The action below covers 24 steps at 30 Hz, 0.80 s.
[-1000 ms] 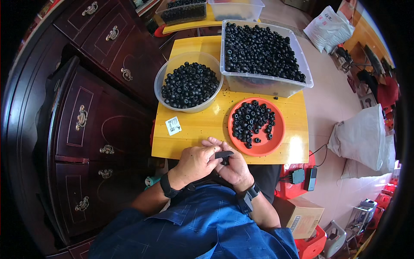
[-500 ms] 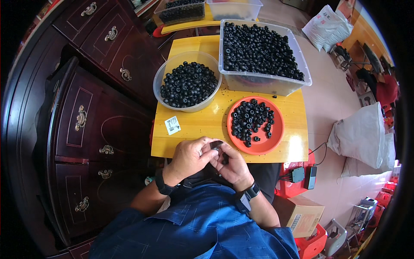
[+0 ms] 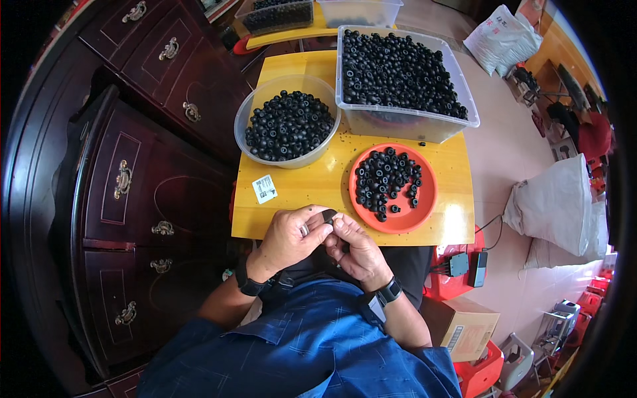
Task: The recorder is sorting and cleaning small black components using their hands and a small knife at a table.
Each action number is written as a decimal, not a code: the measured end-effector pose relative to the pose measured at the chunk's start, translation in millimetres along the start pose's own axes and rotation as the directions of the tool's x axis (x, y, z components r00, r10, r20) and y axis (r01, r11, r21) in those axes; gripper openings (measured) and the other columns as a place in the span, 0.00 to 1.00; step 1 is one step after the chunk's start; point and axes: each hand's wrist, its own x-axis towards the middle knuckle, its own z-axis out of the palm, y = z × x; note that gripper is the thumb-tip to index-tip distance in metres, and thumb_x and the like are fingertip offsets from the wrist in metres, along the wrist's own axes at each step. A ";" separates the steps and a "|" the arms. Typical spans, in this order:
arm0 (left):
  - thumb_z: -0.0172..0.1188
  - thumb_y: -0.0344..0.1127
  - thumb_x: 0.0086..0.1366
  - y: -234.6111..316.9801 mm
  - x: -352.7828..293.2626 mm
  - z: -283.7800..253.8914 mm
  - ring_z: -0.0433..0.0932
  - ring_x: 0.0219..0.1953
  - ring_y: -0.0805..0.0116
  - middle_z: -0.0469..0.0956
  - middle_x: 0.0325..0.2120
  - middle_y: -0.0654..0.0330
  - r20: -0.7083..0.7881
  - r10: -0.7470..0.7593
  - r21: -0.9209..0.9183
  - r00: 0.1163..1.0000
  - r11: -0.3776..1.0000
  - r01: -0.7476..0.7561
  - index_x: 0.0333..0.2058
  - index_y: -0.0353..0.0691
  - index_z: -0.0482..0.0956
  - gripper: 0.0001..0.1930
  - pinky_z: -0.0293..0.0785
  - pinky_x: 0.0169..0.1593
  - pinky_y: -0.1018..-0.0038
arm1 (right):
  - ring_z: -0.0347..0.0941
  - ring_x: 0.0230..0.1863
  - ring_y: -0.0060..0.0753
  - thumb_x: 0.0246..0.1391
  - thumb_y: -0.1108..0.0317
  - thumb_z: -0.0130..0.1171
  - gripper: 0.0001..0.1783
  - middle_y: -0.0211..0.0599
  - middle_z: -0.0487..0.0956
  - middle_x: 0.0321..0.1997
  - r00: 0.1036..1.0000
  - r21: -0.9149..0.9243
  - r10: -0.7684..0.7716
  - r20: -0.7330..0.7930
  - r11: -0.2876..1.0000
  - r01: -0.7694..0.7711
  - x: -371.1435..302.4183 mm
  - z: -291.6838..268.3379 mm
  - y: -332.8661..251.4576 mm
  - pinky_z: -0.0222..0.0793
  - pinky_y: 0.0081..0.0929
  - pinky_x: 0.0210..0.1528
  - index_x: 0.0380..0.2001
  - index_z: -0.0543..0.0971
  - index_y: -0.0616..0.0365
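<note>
I have the left hand pinching a dark piece between thumb and forefinger, at the near edge of the yellow surface. The right hand is curled up close to it, thumb and forefinger drawn together just beside the piece; from here I can't make out whether they grip anything. Ahead and to the right, I see black beads spread over a red plate. Beyond it stands a clear tub heaped with more beads, and left of that a round bowl, also well filled. A white label lies in front of the bowl.
</note>
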 end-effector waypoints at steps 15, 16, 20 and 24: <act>0.71 0.32 0.58 14.3 2.8 -3.7 0.75 0.19 0.71 0.76 0.18 0.60 -0.064 0.054 0.158 0.996 0.987 -0.043 0.30 0.37 0.77 0.10 0.70 0.25 0.75 | 0.74 0.37 0.17 0.66 0.67 0.56 0.09 0.25 0.78 0.39 0.995 0.105 -0.102 -0.016 0.989 0.103 -0.4 0.6 0.5 0.68 0.15 0.33 0.48 0.77 0.52; 0.71 0.37 0.59 8.3 3.6 -5.9 0.75 0.18 0.68 0.74 0.17 0.60 -0.026 0.039 0.166 0.999 0.986 -0.035 0.29 0.37 0.75 0.13 0.69 0.25 0.73 | 0.74 0.37 0.17 0.66 0.67 0.56 0.09 0.25 0.78 0.39 0.995 0.101 -0.098 -0.005 0.990 0.098 -1.1 -0.2 -0.7 0.68 0.15 0.33 0.48 0.77 0.52; 0.70 0.45 0.59 8.2 6.4 -11.6 0.78 0.20 0.56 0.76 0.18 0.58 0.036 0.047 0.216 0.998 0.975 -0.054 0.29 0.39 0.75 0.17 0.71 0.25 0.66 | 0.73 0.35 0.16 0.66 0.66 0.56 0.09 0.25 0.79 0.39 0.995 0.099 -0.103 0.016 0.990 0.101 -0.4 -2.7 0.4 0.68 0.14 0.33 0.47 0.78 0.53; 0.68 0.50 0.59 6.3 7.1 -11.8 0.80 0.23 0.53 0.78 0.19 0.55 0.110 0.036 0.299 0.993 0.952 -0.067 0.29 0.38 0.75 0.20 0.73 0.27 0.64 | 0.72 0.32 0.15 0.66 0.66 0.56 0.10 0.25 0.80 0.38 0.995 0.099 -0.099 0.027 0.990 0.095 -0.2 -3.8 1.2 0.68 0.13 0.33 0.47 0.78 0.55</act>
